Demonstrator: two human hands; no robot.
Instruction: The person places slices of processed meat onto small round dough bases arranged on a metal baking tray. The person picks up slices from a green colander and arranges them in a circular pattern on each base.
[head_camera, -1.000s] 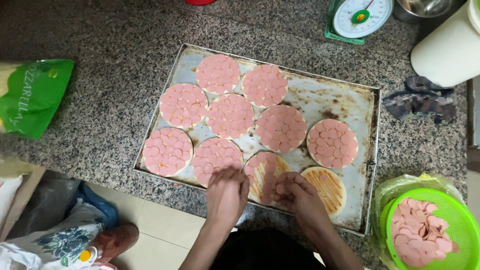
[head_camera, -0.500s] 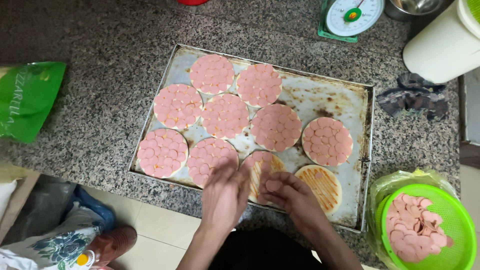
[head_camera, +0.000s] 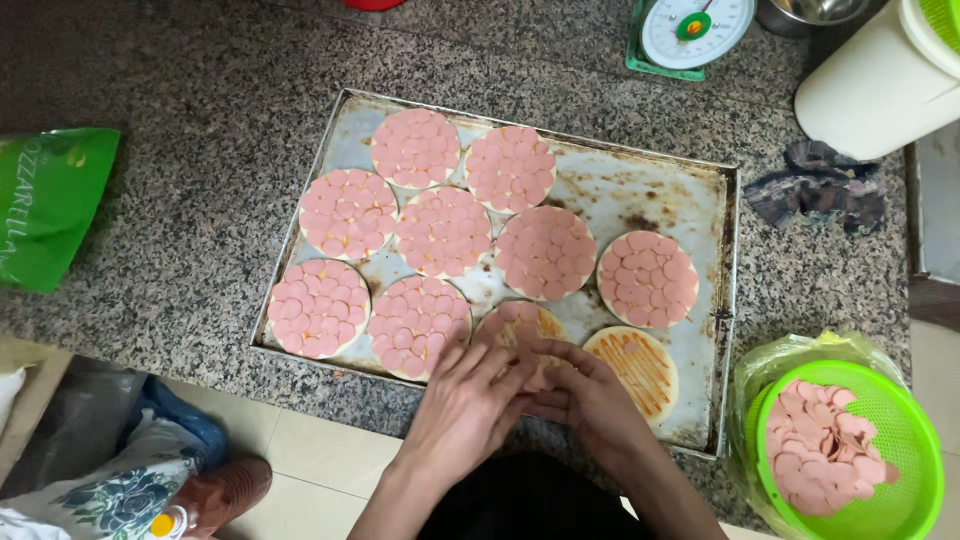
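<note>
A worn metal baking tray (head_camera: 700, 190) lies on the speckled granite counter. On it sit several round pizza bases covered with pink sausage slices (head_camera: 443, 230). One base (head_camera: 520, 322) at the tray's near edge is partly covered, and my left hand (head_camera: 468, 405) and my right hand (head_camera: 585, 395) meet over it, fingers pinched on sausage slices. Beside them a sauced base (head_camera: 640, 370) bears only a single slice.
A green colander (head_camera: 905, 430) lined with plastic holds pink sausage slices at the lower right. A green cheese bag (head_camera: 45, 205) lies at the left. A kitchen scale (head_camera: 692, 30), a white container (head_camera: 880, 85) and a dark cloth (head_camera: 815, 185) stand at the back right.
Both hands have stayed over the partly covered base, shifting slightly as slices go down. The view has drifted a little.
</note>
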